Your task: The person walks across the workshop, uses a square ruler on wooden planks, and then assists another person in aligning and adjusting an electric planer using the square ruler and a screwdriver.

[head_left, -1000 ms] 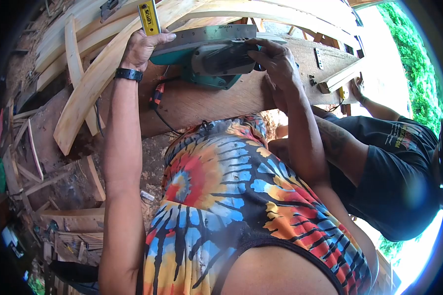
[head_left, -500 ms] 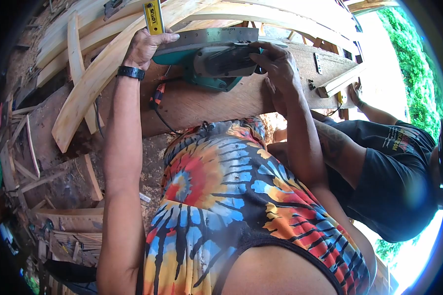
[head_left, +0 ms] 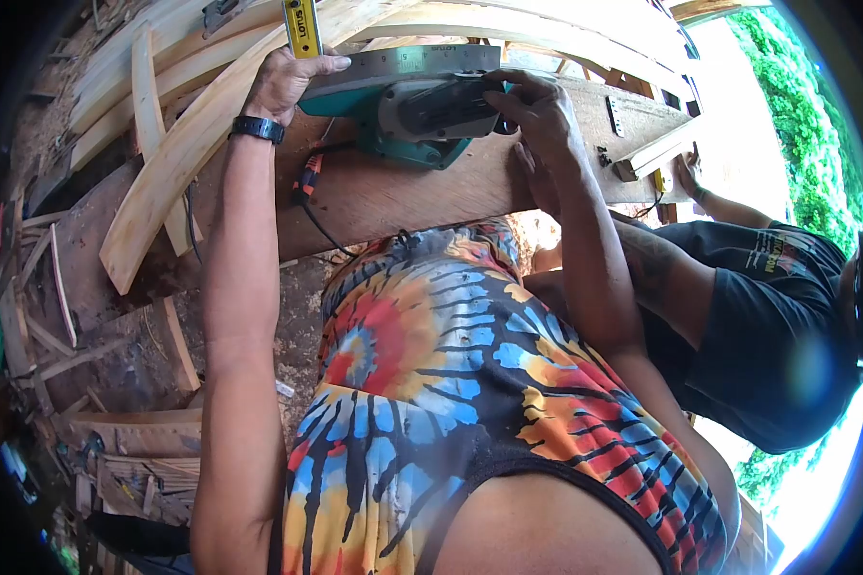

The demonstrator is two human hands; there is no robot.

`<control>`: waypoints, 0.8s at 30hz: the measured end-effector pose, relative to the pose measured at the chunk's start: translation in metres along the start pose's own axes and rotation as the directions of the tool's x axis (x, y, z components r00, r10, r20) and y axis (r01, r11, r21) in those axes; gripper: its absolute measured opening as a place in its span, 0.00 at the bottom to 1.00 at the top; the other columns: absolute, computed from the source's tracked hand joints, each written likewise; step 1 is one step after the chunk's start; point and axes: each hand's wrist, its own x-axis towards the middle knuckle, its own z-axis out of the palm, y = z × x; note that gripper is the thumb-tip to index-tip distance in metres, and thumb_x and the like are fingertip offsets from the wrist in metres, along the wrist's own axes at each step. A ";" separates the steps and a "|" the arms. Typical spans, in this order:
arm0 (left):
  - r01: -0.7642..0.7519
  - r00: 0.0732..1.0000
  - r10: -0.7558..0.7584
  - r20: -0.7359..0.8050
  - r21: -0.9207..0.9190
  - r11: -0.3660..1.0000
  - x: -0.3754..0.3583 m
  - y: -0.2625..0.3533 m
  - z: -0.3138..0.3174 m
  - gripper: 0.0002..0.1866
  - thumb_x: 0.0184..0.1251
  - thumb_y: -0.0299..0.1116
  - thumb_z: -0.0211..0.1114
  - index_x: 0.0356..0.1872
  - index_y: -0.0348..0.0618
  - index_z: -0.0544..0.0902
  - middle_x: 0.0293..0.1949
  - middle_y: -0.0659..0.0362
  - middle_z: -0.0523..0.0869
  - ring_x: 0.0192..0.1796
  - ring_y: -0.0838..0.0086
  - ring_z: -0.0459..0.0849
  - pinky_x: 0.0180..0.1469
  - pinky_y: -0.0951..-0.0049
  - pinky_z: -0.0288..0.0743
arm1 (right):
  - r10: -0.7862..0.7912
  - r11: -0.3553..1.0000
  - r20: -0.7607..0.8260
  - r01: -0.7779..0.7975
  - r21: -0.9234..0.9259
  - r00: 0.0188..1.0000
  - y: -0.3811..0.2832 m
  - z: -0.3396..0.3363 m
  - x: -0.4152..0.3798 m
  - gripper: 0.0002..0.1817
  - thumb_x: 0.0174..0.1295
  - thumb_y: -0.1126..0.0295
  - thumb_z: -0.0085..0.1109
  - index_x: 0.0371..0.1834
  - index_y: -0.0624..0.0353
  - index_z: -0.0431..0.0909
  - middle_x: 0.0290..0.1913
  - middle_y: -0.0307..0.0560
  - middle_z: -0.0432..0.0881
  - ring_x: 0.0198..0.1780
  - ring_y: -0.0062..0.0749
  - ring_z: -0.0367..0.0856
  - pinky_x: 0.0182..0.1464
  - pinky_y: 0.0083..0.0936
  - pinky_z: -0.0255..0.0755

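Note:
My left hand [head_left: 280, 88], with a dark wristband, grips a square near the corner where its yellow handle [head_left: 302, 29] meets the metal ruler blade [head_left: 422, 59]. The blade lies along the upper long side of a teal and grey electric planer [head_left: 436, 110]. The planer rests on its side on a broad wooden board. At the planer's right end my right hand [head_left: 545, 120] curls its thumb and fingers around the end. Its fingertips sit close to the blade's tip, and whether they touch the blade is hard to see.
An orange-and-black handled tool [head_left: 309, 177] and a black cord lie left of the planer. Curved wooden planks [head_left: 177, 158] fill the upper left. On the right, a person in a dark shirt [head_left: 748, 326] rests a hand [head_left: 688, 174] near a wooden block [head_left: 654, 151].
The square, the planer and both hands sit slightly higher in the view. The ruler blade has tilted a little, with its reflection changed. Both hands keep their hold.

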 end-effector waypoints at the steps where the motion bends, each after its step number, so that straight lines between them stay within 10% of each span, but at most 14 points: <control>1: 0.004 1.000 -0.004 -0.006 0.003 1.000 0.001 0.000 0.000 0.15 0.53 0.36 0.77 0.40 0.42 0.86 0.36 0.62 0.87 0.45 0.78 0.80 0.57 0.72 0.66 | -0.009 1.000 0.002 0.009 0.006 1.000 0.001 0.000 0.001 0.16 0.59 0.65 0.70 0.51 0.52 0.85 0.29 0.41 0.85 0.29 0.18 0.81 0.31 0.18 0.78; 21: 0.045 0.998 -0.044 0.041 -0.021 0.999 0.011 0.013 0.002 0.13 0.53 0.32 0.77 0.37 0.42 0.85 0.37 0.63 0.87 0.41 0.78 0.83 0.49 0.75 0.75 | -0.132 0.980 -0.046 0.123 -0.159 0.990 0.012 -0.002 0.014 0.15 0.61 0.60 0.68 0.51 0.41 0.86 0.27 0.39 0.85 0.23 0.20 0.83 0.23 0.19 0.78; 24: 0.069 0.998 -0.069 0.011 0.014 0.998 0.010 0.013 0.004 0.12 0.52 0.33 0.77 0.37 0.44 0.85 0.35 0.65 0.85 0.41 0.80 0.80 0.49 0.77 0.70 | -0.146 0.988 -0.067 0.142 -0.054 0.987 0.013 0.003 0.014 0.14 0.59 0.67 0.69 0.50 0.48 0.87 0.20 0.27 0.73 0.21 0.09 0.66 0.23 0.15 0.60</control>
